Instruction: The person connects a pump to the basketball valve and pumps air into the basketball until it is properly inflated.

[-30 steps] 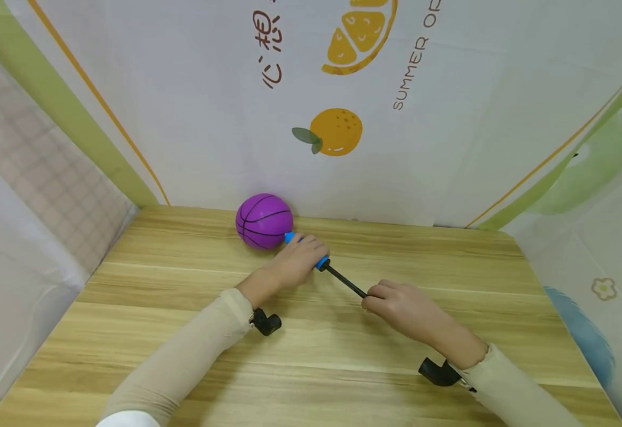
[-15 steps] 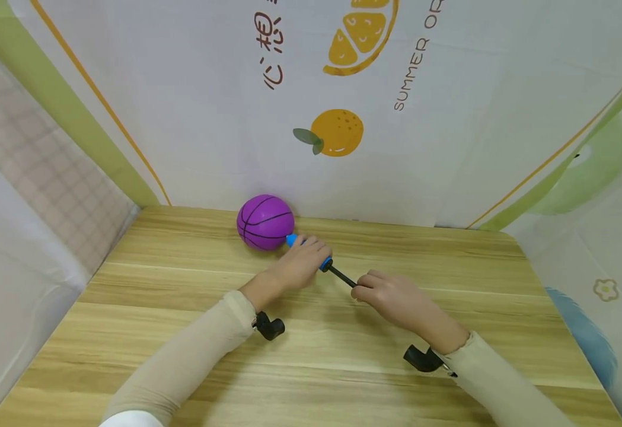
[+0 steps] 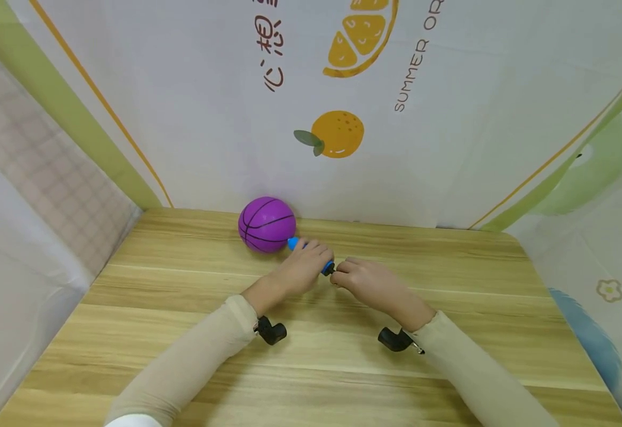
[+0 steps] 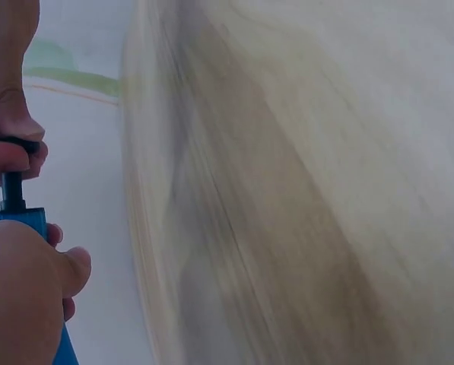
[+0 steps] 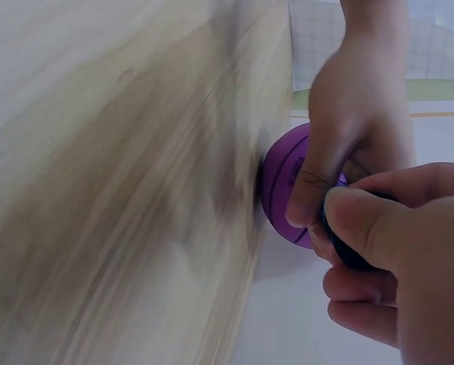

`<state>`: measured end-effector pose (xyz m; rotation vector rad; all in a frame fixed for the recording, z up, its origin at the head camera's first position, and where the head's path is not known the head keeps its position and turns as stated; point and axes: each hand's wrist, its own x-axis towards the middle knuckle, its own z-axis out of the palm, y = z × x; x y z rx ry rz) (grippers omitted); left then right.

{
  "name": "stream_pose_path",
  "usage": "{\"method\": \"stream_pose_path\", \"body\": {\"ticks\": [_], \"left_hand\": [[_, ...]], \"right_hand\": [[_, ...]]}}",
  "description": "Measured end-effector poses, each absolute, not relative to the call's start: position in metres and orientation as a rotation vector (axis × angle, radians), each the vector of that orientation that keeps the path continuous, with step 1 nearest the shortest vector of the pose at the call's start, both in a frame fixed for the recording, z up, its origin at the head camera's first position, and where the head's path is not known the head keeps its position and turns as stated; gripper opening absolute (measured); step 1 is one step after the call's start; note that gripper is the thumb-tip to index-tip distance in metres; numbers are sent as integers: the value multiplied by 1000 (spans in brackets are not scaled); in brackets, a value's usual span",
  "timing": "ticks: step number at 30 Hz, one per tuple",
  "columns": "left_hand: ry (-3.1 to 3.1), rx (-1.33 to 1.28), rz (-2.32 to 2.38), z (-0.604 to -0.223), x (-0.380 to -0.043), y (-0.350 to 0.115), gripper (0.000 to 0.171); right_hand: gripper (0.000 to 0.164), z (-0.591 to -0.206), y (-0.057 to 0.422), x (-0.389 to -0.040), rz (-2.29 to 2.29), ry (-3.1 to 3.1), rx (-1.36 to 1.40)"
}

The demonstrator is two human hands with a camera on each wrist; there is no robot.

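Observation:
A purple ball [image 3: 266, 224] with black basketball lines rests near the table's back edge. My left hand [image 3: 305, 268] grips the blue barrel of a hand pump [image 3: 293, 244], whose blue tip points at the ball's lower right side. Whether a needle joins tip and ball cannot be seen. With its fingers and thumb, my right hand [image 3: 373, 286] holds the pump's black handle [image 4: 20, 143] close to the barrel. In the left wrist view a short piece of black rod [image 4: 12, 188] shows between handle and barrel. Behind both hands, the right wrist view shows part of the ball.
The wood-grain table [image 3: 311, 379] extends in front of and beside the hands. A white cloth [image 3: 209, 136] printed with oranges hangs right behind the ball. Each wrist carries a black camera mount [image 3: 394, 339] close above the table.
My right hand has moved left and up toward the left hand, pushing the pump's black rod into the barrel. Left hand and ball stay nearly where they were.

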<state>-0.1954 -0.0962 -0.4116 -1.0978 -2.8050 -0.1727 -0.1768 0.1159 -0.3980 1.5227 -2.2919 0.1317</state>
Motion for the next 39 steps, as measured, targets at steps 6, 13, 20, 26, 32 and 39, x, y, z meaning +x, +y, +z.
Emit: {"method": "stream_pose_path", "body": {"ticks": [6,13,20,26,32,39], "left_hand": [[-2766,-1109,-144,-411,-198,-101,33],[-2756,-1106,-129,-411,-201,-106,33],[-2758,-1101,-131,-410,-202,-108,34],[-2760,-1088,-147,-408,-202,-110,35],[-2794,-1049,-128,-407,-202,-107,35],[-2836,-1025,-135,-408,-201,-100,34]], "right_hand": [[9,-400,117,-177,148,-2254,1529],[16,-400,135,-164,152,-2194,1560],[24,-399,158,-146,158,-2177,1565],[16,-399,169,-139,156,-2124,1553],[11,-401,167,-144,171,-2086,1543],[17,-403,156,-156,162,-2122,1527]]}}
